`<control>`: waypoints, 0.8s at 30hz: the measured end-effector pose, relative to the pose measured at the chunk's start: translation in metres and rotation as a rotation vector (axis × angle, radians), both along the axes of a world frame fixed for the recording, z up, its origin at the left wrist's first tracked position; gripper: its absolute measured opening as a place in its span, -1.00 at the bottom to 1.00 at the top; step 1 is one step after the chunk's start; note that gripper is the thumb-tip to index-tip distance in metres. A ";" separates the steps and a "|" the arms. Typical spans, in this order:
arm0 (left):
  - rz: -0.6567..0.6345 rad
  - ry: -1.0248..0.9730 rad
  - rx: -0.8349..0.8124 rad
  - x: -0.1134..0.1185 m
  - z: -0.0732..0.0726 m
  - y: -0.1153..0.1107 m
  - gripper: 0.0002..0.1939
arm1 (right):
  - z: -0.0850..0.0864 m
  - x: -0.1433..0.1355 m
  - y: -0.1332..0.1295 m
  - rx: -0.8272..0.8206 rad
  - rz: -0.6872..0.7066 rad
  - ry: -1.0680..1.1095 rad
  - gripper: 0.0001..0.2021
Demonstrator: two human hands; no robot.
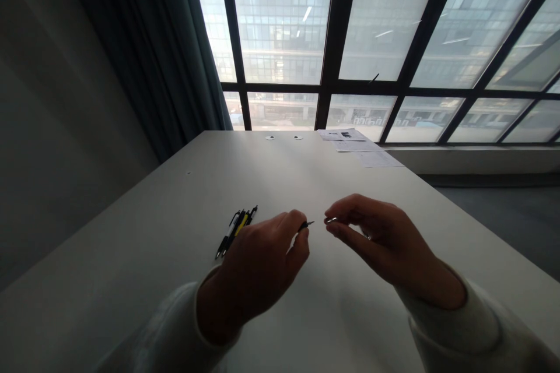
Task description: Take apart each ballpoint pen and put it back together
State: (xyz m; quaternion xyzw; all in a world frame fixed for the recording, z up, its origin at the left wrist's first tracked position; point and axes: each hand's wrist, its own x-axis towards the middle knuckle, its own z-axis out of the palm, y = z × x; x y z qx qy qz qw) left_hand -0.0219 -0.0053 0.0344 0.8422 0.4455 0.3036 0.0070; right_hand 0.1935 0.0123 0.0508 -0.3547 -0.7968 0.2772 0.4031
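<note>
My left hand is closed in a pinch around a dark pen. Its thin tip pokes out to the right, and the rest of the pen is hidden in the fingers. Facing it across a small gap, my right hand pinches a small shiny piece between thumb and forefinger, possibly a pen's tip cone or cap. The two held pieces do not touch. Several pens, black, white and yellow, lie side by side on the table just left of my left hand, which partly covers them.
The white table stretches away toward a large window. Printed papers lie at its far right corner. Two small round pale pieces sit near the far edge. A dark curtain hangs at the left.
</note>
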 end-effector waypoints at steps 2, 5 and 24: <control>0.030 0.005 0.001 -0.001 0.000 0.000 -0.82 | -0.005 0.000 0.007 -0.013 -0.031 -0.129 -0.89; 0.049 0.012 0.009 -0.001 0.000 0.000 -0.76 | -0.029 -0.003 0.023 -0.032 -0.042 -0.436 -0.95; 0.084 0.041 -0.019 0.000 0.001 0.003 -0.73 | -0.122 -0.011 0.047 -0.005 0.010 -0.727 -0.78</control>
